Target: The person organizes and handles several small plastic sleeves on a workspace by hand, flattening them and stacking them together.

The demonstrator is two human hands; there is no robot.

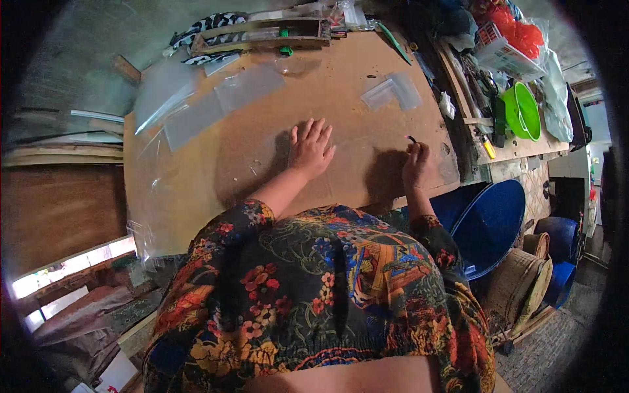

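My left hand (312, 147) lies palm down with fingers apart on the tan wooden board (249, 105), which seems covered by clear plastic sheeting near the hands. My right hand (416, 160), closer to the board's right edge, has bent fingers around a small dark curved item (411, 139), too small to identify. A few small pale bits (255, 171) lie left of my left hand. Translucent rectangular sheets (193, 114) are spread at the upper left of the board, and a small stack of clear bags (393, 92) rests at the upper right.
At the back are a wooden frame (255, 29) and a long green tool (393, 40). To the right stand a green bucket (521, 111), a white basket (508, 56) with red material, large blue tubs (491, 223) and a wooden barrel (514, 288). A brown panel (62, 216) is at left.
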